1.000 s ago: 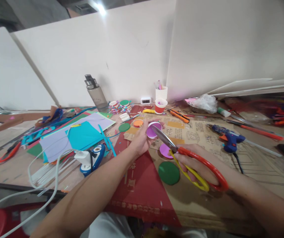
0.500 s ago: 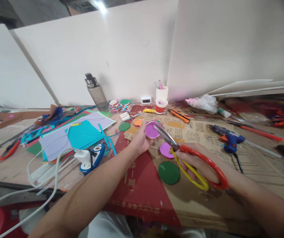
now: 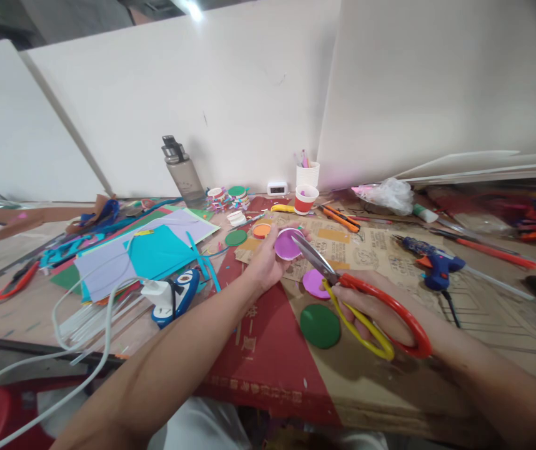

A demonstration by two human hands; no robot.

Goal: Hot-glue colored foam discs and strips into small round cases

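In my left hand (image 3: 268,262) is a purple disc (image 3: 288,244) with a white rim, its round face turned up toward me. My right hand (image 3: 359,300) is closed around the handles of large scissors (image 3: 385,306), one handle red and the other yellow. The blade tips reach the right edge of the purple disc; I cannot tell whether they bite into it. A flat purple circle (image 3: 315,284) lies on the cardboard below the blades. Closer to me rests a dark green circle (image 3: 320,325). Beyond my left hand are an orange disc (image 3: 262,231) and a smaller green circle (image 3: 235,238).
Left are coloured sheets (image 3: 160,253), a blue power strip (image 3: 186,290) and white cables (image 3: 107,325). At the back stand a grey bottle (image 3: 183,175), a small clock (image 3: 277,188) and a red-banded paper cup (image 3: 305,200). A blue glue gun (image 3: 436,265) lies right.
The purple disc has turned slightly in my left hand. The whole view has shifted a little; my right hand and the scissors keep nearly the same place.
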